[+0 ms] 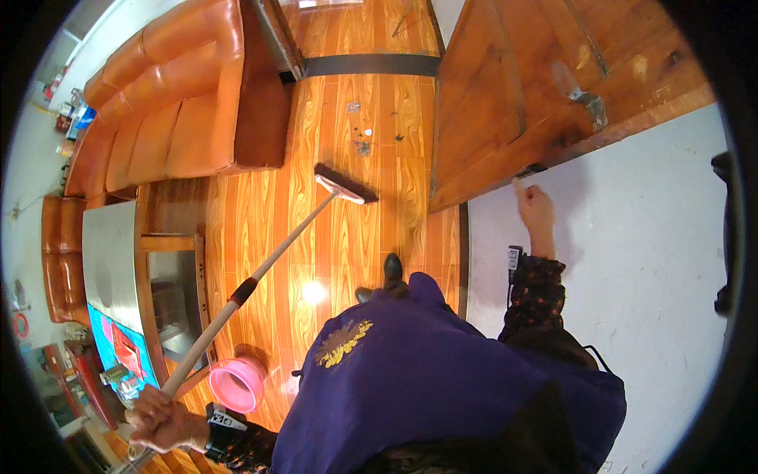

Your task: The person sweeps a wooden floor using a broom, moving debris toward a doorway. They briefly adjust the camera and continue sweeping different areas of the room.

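My left hand (163,419), at the lower left, is wrapped around the end of a long broom handle (216,324). The handle runs up to a broom head (342,185) with dark bristles, which rests on the wood-patterned floor (260,213). Beyond the bristles lies scattered debris (362,146), with a small white scrap among it. At the right, my right hand (536,204) has one finger stretched to the free edge of a wooden door (485,101), the other fingers curled. Whether it grips the door cannot be told.
A brown leather sofa (195,133) stands at the upper left. Below it is a low table (112,260) with a metallic top. A pink bucket (237,385) sits near my left arm. A dark threshold (373,64) crosses the doorway. The white wall (628,284) borders the right.
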Tool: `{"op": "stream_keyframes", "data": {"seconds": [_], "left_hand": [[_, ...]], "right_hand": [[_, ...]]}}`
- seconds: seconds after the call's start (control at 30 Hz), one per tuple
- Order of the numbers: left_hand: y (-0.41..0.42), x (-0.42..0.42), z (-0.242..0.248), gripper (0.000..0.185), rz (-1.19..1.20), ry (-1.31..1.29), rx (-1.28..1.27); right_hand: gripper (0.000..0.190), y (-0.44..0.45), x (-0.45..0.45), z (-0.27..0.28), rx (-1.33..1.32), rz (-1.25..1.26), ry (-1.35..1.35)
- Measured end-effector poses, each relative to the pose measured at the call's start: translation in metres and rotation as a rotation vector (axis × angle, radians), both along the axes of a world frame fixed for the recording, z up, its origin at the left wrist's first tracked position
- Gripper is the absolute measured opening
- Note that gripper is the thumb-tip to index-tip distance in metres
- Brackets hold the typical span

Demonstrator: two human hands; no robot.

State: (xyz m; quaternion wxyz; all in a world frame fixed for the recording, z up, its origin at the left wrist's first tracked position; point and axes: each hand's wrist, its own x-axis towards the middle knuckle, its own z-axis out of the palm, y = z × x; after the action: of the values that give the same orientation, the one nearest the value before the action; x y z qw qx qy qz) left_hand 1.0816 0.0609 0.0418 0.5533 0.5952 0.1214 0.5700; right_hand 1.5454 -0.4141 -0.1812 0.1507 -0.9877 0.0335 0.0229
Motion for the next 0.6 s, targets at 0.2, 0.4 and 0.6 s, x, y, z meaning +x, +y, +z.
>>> {"op": "stream_keyframes", "data": {"seconds": [0.2,0.4,0.6], "left_hand": [[-0.017,-0.059,-0.052,0.044,0.036,0.164,-0.096],[-0.061,-0.136,-0.036,0.041,0.126,0.208,-0.152],[-0.11,-0.129,-0.033,0.056,0.89,0.225,-0.444]], "right_hand": [[0.043,0.137,-0.106,-0.115,0.865,0.385,0.791],[0.093,0.325,-0.272,-0.155,0.773,0.669,1.799],[0.038,0.377,-0.368,-0.176,1.124,0.043,1.875]]}}
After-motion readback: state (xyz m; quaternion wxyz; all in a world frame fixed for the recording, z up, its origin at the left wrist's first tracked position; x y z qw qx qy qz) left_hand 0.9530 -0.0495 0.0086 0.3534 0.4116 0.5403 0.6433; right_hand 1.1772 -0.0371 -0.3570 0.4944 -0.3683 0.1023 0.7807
